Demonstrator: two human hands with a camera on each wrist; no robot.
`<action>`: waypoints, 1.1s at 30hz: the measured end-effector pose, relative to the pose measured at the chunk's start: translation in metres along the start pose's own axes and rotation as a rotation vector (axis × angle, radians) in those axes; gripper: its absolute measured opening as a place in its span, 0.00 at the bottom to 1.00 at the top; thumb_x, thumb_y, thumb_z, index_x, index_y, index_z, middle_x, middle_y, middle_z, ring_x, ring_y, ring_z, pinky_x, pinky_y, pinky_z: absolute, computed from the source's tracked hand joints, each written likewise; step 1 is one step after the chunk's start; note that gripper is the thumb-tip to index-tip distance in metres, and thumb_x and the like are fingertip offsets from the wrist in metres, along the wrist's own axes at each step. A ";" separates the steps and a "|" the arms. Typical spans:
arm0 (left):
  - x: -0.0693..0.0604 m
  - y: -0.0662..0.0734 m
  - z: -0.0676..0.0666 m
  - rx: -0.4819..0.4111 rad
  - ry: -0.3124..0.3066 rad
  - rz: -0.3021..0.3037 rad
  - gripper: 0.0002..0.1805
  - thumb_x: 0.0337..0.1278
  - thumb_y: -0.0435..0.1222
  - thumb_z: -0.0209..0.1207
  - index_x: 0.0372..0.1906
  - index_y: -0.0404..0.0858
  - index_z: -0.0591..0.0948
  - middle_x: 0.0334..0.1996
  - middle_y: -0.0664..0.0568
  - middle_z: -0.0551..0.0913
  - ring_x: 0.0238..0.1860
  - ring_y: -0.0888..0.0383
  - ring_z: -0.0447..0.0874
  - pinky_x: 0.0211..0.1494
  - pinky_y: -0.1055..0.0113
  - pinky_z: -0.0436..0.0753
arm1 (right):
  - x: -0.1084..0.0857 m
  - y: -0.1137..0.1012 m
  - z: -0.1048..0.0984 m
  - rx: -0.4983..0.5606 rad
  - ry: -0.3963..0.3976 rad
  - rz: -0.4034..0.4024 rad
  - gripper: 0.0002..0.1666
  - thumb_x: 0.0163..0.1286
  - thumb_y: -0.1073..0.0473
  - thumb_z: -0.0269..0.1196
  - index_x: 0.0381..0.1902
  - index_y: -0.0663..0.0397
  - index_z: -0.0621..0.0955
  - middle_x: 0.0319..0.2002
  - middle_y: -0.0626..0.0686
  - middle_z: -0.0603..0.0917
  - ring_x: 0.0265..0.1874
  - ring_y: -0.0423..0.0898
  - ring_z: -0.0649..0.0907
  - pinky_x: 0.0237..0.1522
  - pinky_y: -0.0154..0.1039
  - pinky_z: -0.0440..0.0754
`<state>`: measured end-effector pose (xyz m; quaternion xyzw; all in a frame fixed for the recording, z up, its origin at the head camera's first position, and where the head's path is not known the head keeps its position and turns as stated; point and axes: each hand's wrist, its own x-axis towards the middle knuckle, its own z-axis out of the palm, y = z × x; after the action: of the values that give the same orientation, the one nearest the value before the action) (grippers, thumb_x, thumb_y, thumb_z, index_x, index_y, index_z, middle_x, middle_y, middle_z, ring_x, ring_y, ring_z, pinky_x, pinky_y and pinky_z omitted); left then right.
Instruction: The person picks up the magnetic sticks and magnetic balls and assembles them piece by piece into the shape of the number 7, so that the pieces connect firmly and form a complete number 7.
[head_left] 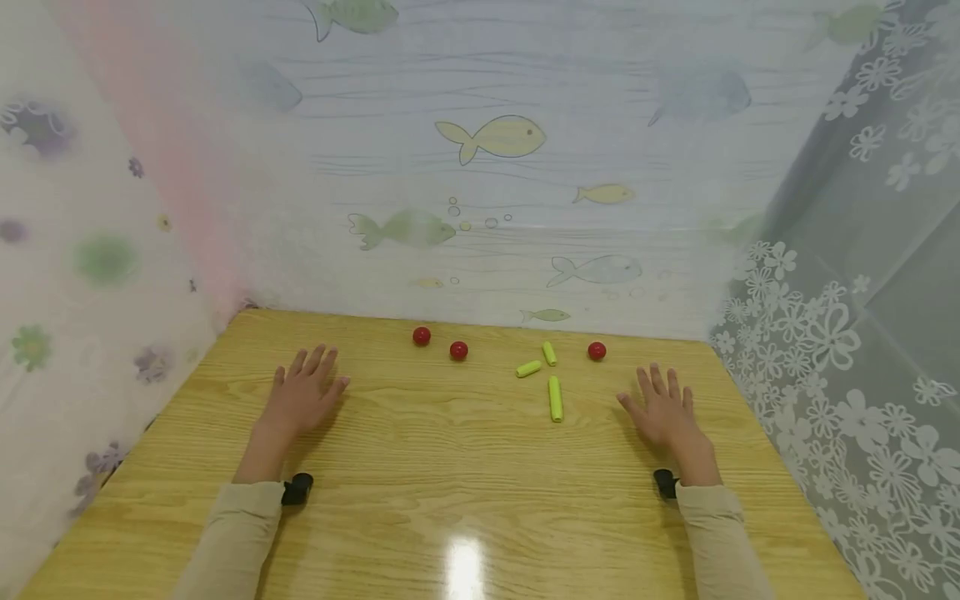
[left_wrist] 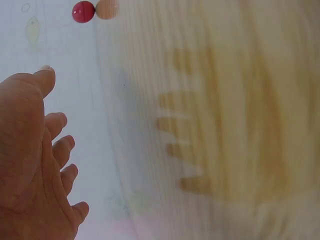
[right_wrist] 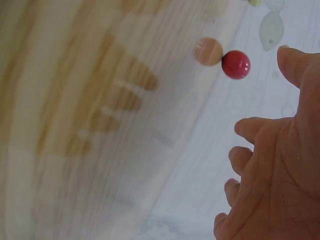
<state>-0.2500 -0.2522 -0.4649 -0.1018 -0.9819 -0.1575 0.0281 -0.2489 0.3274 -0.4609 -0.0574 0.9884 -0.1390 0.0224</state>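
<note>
My left hand (head_left: 302,402), fingers spread and palm down, is over the left part of the table, holding nothing. On the right side my right hand (head_left: 666,414) is spread the same way, also holding nothing. Two red balls (head_left: 422,336) (head_left: 459,351) lie at the back, right of the left hand. A third red ball (head_left: 597,351) is just beyond the right hand's thumb; the right wrist view also has a red ball (right_wrist: 236,64). Between the balls lie two short yellow-green sticks (head_left: 528,368) (head_left: 550,354) and a longer one (head_left: 555,399).
The wooden table (head_left: 420,467) has a glossy surface that reflects the hands and a light. Behind it hangs a curtain with fish (head_left: 510,136); flowered curtains stand at the left (head_left: 105,258) and right (head_left: 825,333). Each wrist wears a small black device (head_left: 297,489).
</note>
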 end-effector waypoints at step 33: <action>0.011 0.004 0.019 -0.640 -0.024 0.028 0.39 0.68 0.44 0.53 0.74 0.35 0.49 0.70 0.31 0.52 0.67 0.31 0.54 0.61 0.38 0.64 | 0.022 -0.047 0.018 0.651 -0.086 -0.308 0.34 0.74 0.53 0.54 0.70 0.67 0.60 0.70 0.65 0.58 0.69 0.62 0.55 0.66 0.61 0.52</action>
<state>-0.2601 -0.2408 -0.4805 -0.1207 -0.8811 -0.4570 -0.0147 -0.2643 0.2755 -0.4654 -0.2011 0.8704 -0.4455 0.0598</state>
